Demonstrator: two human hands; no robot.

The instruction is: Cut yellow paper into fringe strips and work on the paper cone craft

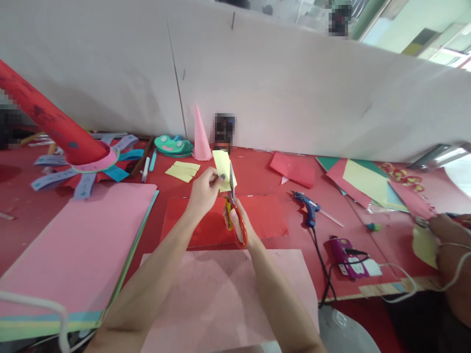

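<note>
My left hand (204, 190) pinches a piece of pale yellow paper (221, 163) by its lower left side, holding it upright above the table. Through the handles of a pair of scissors (241, 228), orange-red and yellow, go the fingers of my right hand (245, 218). The blades point away from me and lie along the yellow paper, near its right part. Below both hands is a red sheet (268, 215), with a large pale pink sheet (228, 294) nearer to me. Cut yellow pieces (183, 170) lie just left of my left hand.
A pink paper cone (200, 139) stands near the wall. On the right are a blue glue gun (309, 208), a purple power strip (348, 257) with cables, and coloured papers (349, 184). Stacked sheets (81, 235) lie left. Another person's hand (451, 230) works at far right.
</note>
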